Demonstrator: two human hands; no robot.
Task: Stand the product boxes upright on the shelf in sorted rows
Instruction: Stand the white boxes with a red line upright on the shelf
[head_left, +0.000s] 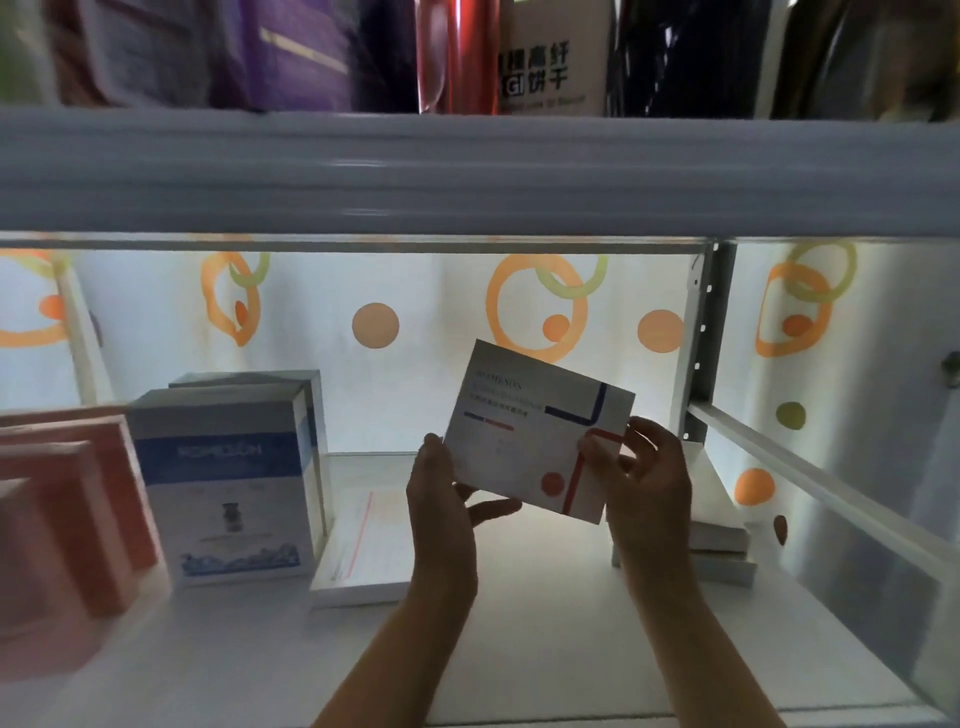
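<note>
A flat white box with blue and red lines (524, 436) hangs tilted above the white shelf (519, 649). My left hand (444, 499) grips its lower left edge and my right hand (639, 478) grips its lower right corner. Two blue-and-white boxes (223, 483) stand upright, one behind the other, at the left. Left of them stand several pink boxes (67, 514) in a row. One white box with a red line (358, 551) lies flat beside the blue ones. A low stack of white boxes (722, 530) lies flat behind my right hand.
The upper shelf's thick grey edge (467, 171) spans the view close overhead, with packages on it. A metal upright (701, 332) and a slanting rail (810, 467) bound the right side. Behind hangs a white backdrop with orange and green circles (535, 306).
</note>
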